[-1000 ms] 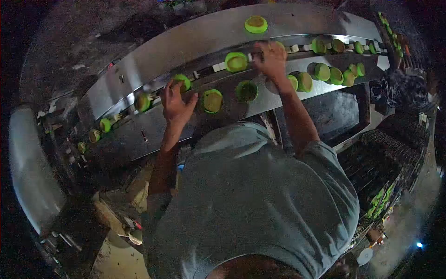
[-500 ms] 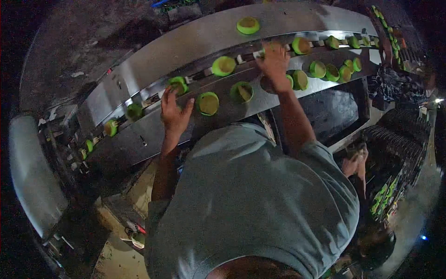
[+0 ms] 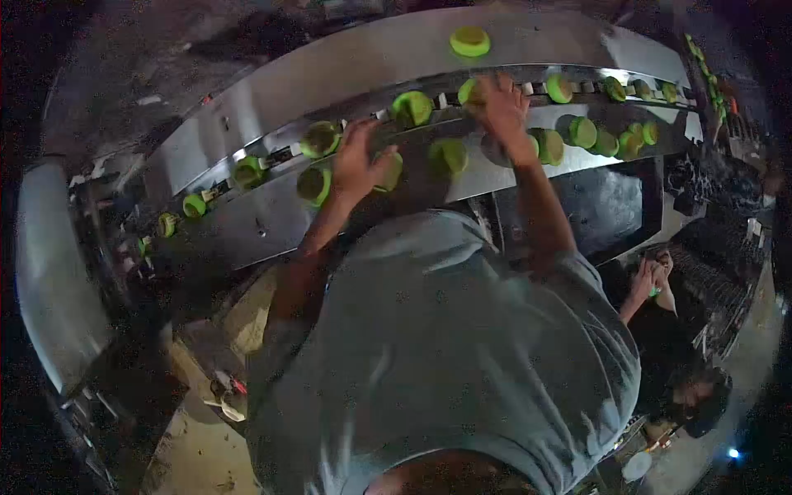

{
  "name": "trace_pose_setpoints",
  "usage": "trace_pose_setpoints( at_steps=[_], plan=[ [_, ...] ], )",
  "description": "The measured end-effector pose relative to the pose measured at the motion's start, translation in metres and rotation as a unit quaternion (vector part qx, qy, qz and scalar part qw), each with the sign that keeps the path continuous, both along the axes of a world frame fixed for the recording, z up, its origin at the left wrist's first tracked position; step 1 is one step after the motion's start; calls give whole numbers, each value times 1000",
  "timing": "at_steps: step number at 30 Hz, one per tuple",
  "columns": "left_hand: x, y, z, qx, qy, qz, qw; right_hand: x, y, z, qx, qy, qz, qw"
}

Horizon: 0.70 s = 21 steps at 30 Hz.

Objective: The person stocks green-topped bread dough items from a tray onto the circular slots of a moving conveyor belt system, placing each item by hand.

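Observation:
Green and brown round pieces ride in a row on a narrow chain conveyor (image 3: 285, 154) between two metal surfaces. My left hand (image 3: 358, 167) is over the near surface with fingers spread, beside a round piece (image 3: 388, 169) that it partly hides. Another round piece (image 3: 314, 186) lies just left of my left wrist. My right hand (image 3: 502, 107) reaches over the conveyor, fingers extended, against the right side of a round piece (image 3: 472, 92). A further piece (image 3: 413, 108) sits on the conveyor between my hands.
One round piece (image 3: 469, 41) lies on the far metal surface (image 3: 363, 62). Several more stand on the near surface (image 3: 495, 172) right of my right wrist. At the right, another person's hands (image 3: 652, 276) hold something small and green. A dark tray (image 3: 594, 202) is beside my right forearm.
My left hand has moved right and up, off the conveyor piece it was touching. A piece now lies left of its wrist. My right hand has shifted slightly. The view has also shifted.

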<state>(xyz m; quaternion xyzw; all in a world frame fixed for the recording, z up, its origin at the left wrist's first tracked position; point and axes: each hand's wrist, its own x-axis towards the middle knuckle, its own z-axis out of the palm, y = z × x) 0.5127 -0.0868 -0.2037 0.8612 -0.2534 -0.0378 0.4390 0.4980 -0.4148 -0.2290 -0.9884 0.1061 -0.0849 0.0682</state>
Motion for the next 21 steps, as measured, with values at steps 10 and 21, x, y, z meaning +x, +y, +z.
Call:
trace_pose_setpoints(
  at_steps=[10,21],
  plan=[
    [39,25,-38,192,53,65,978,-4,29,12,62,-119,49,990],
    [19,87,-17,295,-35,177,938,4,-7,-12,98,-19,172,980]
  ],
)
